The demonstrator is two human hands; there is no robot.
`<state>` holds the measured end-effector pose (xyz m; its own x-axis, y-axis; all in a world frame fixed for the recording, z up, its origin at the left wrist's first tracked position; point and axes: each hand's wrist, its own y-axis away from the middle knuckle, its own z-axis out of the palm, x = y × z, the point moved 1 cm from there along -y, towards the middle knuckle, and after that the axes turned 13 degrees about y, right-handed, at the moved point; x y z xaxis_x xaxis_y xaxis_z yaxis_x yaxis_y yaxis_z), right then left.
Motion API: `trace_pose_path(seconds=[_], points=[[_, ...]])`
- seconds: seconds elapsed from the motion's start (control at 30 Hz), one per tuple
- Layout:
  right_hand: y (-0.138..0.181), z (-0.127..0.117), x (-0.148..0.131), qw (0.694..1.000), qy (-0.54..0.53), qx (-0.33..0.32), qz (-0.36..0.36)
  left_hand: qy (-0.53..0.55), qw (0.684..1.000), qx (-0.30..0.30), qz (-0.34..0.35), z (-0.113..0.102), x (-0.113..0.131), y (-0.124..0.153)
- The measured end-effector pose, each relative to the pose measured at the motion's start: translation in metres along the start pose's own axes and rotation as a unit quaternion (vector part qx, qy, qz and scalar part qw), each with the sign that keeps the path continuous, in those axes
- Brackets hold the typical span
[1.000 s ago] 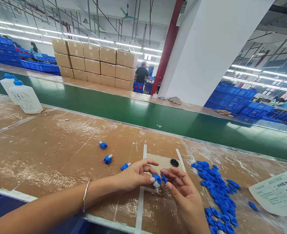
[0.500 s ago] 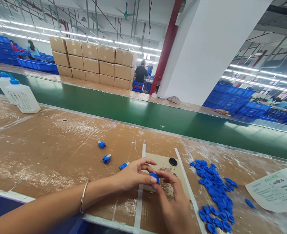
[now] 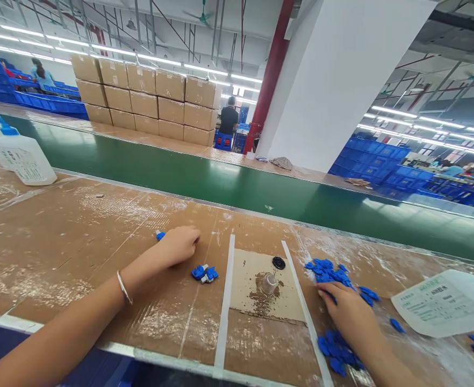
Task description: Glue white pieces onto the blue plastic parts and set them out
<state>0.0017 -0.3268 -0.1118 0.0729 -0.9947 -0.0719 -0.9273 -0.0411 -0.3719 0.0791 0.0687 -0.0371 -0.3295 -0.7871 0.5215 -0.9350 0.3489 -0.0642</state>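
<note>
My left hand (image 3: 180, 244) rests low over the cardboard-covered table with its fingers curled under; whatever lies beneath them is hidden. Just behind it, part of a blue piece with a pale tip (image 3: 160, 235) shows. To its right lie two blue assembled pieces with pale tips (image 3: 205, 273), close together. My right hand (image 3: 347, 309) is at the pile of small flat blue plastic pieces (image 3: 328, 270), thumb and forefinger pinched on one blue piece. Between the hands, a small clear upturned cup (image 3: 269, 283) stands on a wet beige card (image 3: 247, 269), with a black round cap (image 3: 279, 262) behind it.
White tape strips (image 3: 224, 306) flank the card. A white bottle (image 3: 442, 303) lies at the right, and white bottles with blue caps (image 3: 25, 158) stand at the far left. Beyond the table runs a green conveyor belt (image 3: 172, 166), with stacked cartons (image 3: 144, 99) behind it.
My hands have parted from the blue piece they held over the card. Two pieces now lie together left of the tape. My left hand moved left, my right hand to the blue pile.
</note>
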Motion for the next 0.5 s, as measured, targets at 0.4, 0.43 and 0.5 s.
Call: trace_pose_path(seconds=[0.4,0.43,0.5], points=[[0.003,0.004,0.004,0.994,-0.048,-0.094,0.009,-0.035,0.992,-0.114,0.046,-0.002,0.017,0.01],[0.005,0.003,0.003,0.994,-0.05,-0.097,0.013,-0.027,0.99,-0.13,0.051,-0.003,0.018,0.012],[0.009,0.004,0.003,0.993,-0.054,-0.102,0.021,-0.012,0.986,-0.159,0.053,-0.005,0.021,0.015]])
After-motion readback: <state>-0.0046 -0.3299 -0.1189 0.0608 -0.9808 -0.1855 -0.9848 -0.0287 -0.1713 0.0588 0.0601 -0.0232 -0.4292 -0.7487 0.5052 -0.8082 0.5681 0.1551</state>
